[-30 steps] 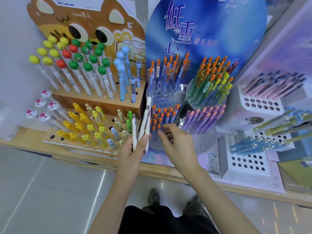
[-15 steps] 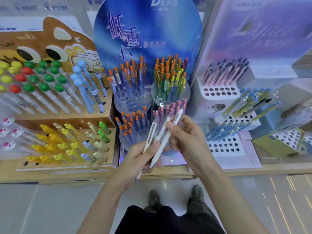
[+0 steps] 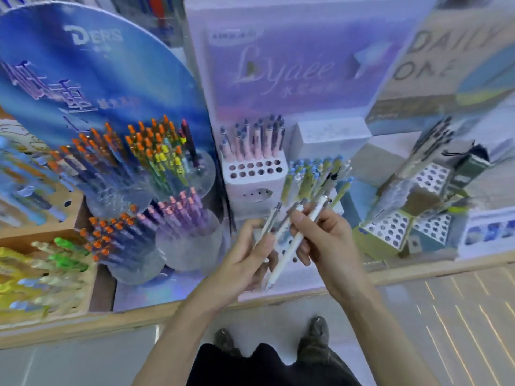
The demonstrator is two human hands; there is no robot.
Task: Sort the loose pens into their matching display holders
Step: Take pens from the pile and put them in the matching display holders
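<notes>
My left hand (image 3: 245,257) holds two pens (image 3: 271,222), and my right hand (image 3: 327,240) pinches one white pen (image 3: 279,267) beside them.

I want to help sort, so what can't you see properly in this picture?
Head view only:
- Print on the white pen: too small and blurred.
- Count of pens in the left hand: overlapped by the right hand.
- The yellow and green pens: blurred, cut by the left edge.
</notes>
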